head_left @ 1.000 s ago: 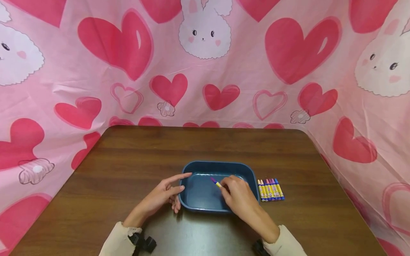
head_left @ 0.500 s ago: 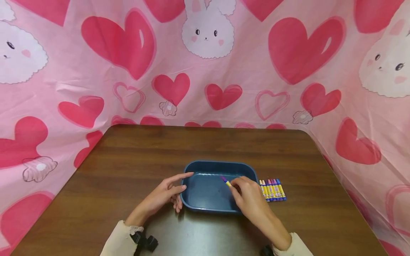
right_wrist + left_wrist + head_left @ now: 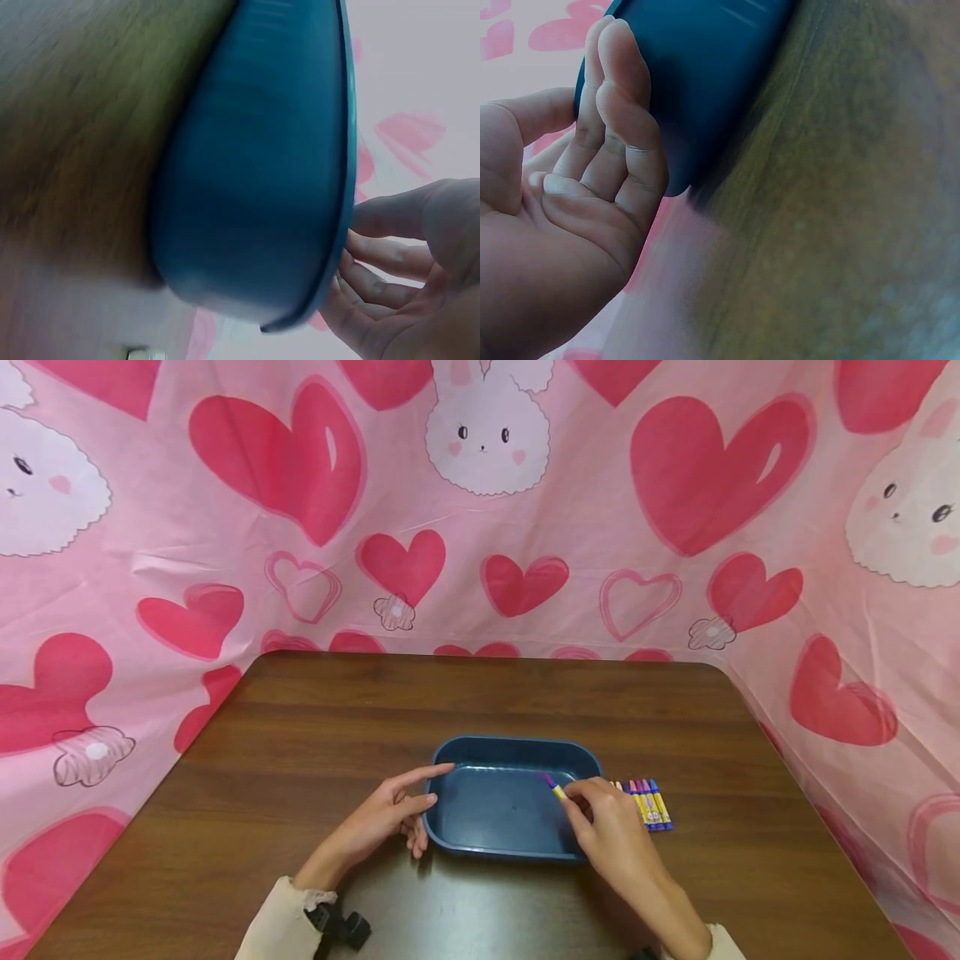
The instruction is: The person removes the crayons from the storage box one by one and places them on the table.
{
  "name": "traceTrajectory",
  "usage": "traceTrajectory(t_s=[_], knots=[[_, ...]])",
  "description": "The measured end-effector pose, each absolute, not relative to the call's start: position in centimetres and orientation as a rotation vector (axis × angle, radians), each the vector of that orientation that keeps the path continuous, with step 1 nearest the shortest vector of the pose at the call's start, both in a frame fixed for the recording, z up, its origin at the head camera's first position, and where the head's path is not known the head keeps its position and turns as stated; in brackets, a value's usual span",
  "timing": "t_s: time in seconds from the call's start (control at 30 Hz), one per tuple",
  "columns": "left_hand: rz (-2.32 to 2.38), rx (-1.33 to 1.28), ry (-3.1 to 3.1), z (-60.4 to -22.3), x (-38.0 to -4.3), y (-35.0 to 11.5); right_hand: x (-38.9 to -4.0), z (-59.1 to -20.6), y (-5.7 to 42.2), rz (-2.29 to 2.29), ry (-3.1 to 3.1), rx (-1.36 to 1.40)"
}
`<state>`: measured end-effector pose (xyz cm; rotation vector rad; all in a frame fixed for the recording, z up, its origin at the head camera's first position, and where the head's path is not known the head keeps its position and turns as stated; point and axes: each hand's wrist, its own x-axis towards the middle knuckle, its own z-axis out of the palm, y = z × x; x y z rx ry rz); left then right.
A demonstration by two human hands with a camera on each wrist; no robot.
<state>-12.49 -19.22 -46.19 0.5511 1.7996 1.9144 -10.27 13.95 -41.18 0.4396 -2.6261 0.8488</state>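
Note:
My left hand (image 3: 386,810) rests at the left end of a dark blue rectangular tray (image 3: 487,827), its index finger and thumb reaching over the rim. The left wrist view shows its other fingers (image 3: 641,161) lying along the tray's outer wall. Between thumb and fingertips, my right hand (image 3: 611,827) pinches a crayon (image 3: 557,788) with a yellow wrapper and purple tip, tilted over the tray's right part. In the right wrist view the tray's wall (image 3: 247,172) hides the crayon and the fingertips.
Several crayons (image 3: 655,806) lie side by side just right of the tray, partly covered by my right hand. A brown wooden table (image 3: 360,702) is backed and flanked by a pink cloth (image 3: 517,527) with hearts and rabbits.
My right hand has moved to the right across the tray with the crayon in it, now covering part of the crayon row. My left hand keeps its place at the tray's rim.

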Motion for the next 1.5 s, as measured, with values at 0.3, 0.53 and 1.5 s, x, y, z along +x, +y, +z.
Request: traceTrajectory(t_s=[0.3,0.53,1.5], knots=[[1.911,0.538,1.796,-46.1,-12.5,-19.2,-10.0,-40.9,17.3,0.829,-2.513,0.348],[1.913,0.538,1.790,-46.1,-12.5,-19.2,-10.7,-41.0,20.3,0.794,-2.492,0.232],[1.909,0.507,1.792,-46.3,-12.7,-19.1,-14.4,-43.5,27.8,0.904,-3.054,-0.122]])
